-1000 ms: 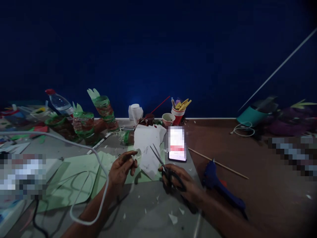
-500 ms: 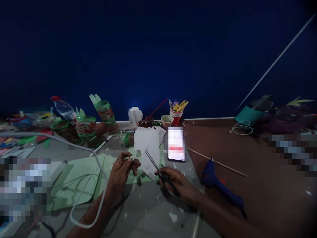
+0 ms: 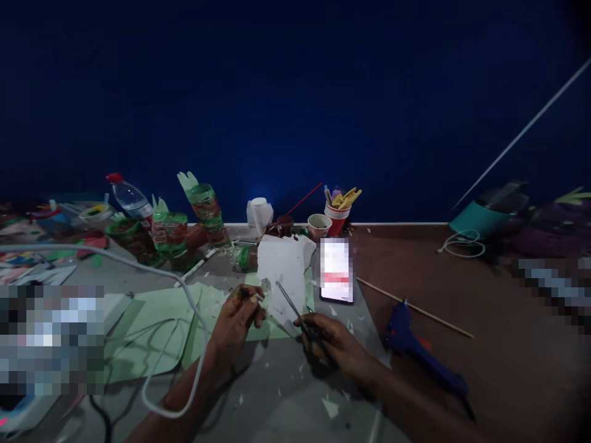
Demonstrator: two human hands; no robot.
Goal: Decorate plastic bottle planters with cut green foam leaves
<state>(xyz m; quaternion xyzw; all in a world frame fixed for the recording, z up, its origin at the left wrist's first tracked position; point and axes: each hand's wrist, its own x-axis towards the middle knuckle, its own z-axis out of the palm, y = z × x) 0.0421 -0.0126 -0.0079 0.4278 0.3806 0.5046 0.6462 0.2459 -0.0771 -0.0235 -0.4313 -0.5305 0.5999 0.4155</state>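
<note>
My left hand point(image 3: 239, 321) is closed in a pinch on a small pale scrap point(image 3: 265, 287), held just above the green paper sheets point(image 3: 152, 323). My right hand point(image 3: 333, 346) grips a pair of scissors point(image 3: 295, 311) whose blades point up and left toward the scrap, their tips a short way from it. A white paper sheet point(image 3: 284, 274) lies behind both hands. A lit phone point(image 3: 337, 271) rests to its right.
A blue glue gun point(image 3: 415, 351) and a thin wooden stick point(image 3: 415, 307) lie to the right. Decorated plastic bottles point(image 3: 184, 224), a water bottle point(image 3: 129, 197), cups point(image 3: 330, 220) and a tissue roll point(image 3: 259, 212) line the wall. A white cable point(image 3: 184, 307) loops over my left arm. Paper snippets litter the table.
The scissors' blades have swung left and closer to the scrap in my left hand. My view has shifted slightly, and both hands sit a little to the right.
</note>
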